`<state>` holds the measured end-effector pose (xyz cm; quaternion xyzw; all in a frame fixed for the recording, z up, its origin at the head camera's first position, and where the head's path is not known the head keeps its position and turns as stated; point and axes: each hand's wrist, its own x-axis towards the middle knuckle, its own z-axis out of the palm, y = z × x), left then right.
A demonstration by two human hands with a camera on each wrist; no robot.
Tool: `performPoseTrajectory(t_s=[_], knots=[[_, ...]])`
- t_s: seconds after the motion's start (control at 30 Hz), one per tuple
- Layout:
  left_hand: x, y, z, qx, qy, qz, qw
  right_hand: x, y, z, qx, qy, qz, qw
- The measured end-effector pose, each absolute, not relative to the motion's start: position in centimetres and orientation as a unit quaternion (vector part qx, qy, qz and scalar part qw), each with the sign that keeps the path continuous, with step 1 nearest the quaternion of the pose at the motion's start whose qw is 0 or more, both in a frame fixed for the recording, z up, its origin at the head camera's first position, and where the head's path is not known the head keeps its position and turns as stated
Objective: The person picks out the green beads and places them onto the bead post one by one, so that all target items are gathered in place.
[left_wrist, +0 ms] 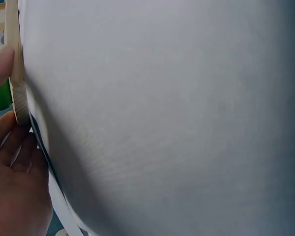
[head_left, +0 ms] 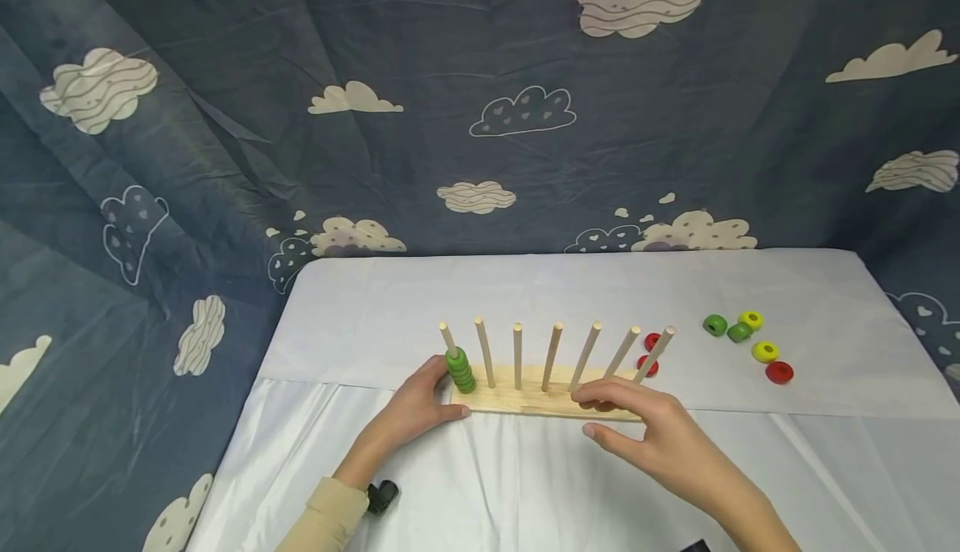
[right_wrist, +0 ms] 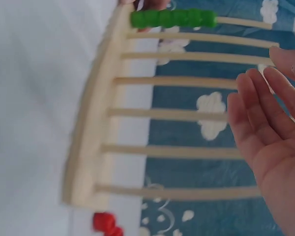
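Observation:
A wooden peg rack point(head_left: 510, 402) with a row of several upright pegs stands on the white-covered table. Green beads point(head_left: 461, 371) are stacked on its leftmost peg, whose top stays bare. My left hand point(head_left: 415, 403) grips the rack's left end, thumb along the front edge and fingers behind; the left wrist view shows them around the end of the wooden base point(left_wrist: 20, 101). In front of the rack's right half hovers my right hand point(head_left: 656, 427), holding nothing. Its fingers are relaxed and apart from the thumb, and they overlap part of the base in the head view.
Two red beads point(head_left: 648, 365) lie behind the rack's right end. Farther right are loose green beads point(head_left: 715, 324), yellow beads point(head_left: 766, 352) and a red bead point(head_left: 779, 373). A dark cloud-print curtain point(head_left: 480, 160) hangs behind the table point(head_left: 360, 302).

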<state>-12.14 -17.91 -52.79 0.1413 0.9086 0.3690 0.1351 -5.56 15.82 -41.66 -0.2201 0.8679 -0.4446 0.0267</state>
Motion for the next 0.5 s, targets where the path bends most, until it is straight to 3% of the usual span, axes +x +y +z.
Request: performPoseTrajectory(t_s=[0.27, 0.5], knots=[[-12.1, -17.8, -52.5, 0.155, 0.916, 0.35, 0.121, -4.2, 18.3, -43.7, -0.156, 0.894, -0.417, 0.046], [-12.2, -17.7, -52.3, 0.163, 0.921, 0.335, 0.112, -3.4, 20.8, -45.6, -0.115, 0.903, -0.413, 0.003]])
